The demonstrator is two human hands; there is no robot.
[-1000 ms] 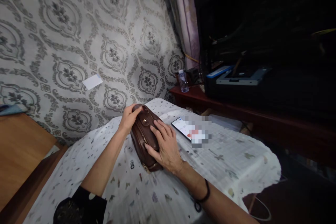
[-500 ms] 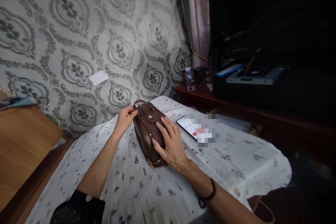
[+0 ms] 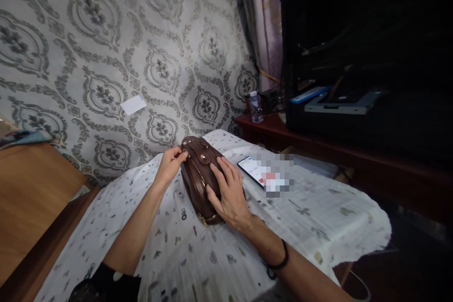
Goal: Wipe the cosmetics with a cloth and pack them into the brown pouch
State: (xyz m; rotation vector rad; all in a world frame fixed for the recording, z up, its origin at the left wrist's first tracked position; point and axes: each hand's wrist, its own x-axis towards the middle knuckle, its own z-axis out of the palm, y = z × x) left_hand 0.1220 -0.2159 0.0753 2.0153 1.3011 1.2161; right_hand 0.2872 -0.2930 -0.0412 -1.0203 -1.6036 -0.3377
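A brown leather handbag [image 3: 202,177] with gold-coloured fittings lies on the patterned white cloth [image 3: 184,264]. At its far left end, the thumb and fingers of my left hand [image 3: 170,163] are pinched together on the zipper pull, which is mostly hidden by the fingertips. The zipper [image 3: 201,175] runs along the bag's top toward me. Across the bag's right side rests my right hand [image 3: 230,193], its fingers spread and lying flat on the leather, the thumb beside the zipper's near part.
Right of the bag lies a phone [image 3: 253,172] with a lit screen, partly blurred out. A clear bottle [image 3: 256,107] stands on the dark red desk [image 3: 269,125] near a large black case [image 3: 354,47]. Wooden furniture [image 3: 35,188] is at left; a patterned wall rises behind.
My left hand has shifted slightly right and down at the bag's far end. The bag's far end and handle look slightly pressed down. My right hand stays nearly still.
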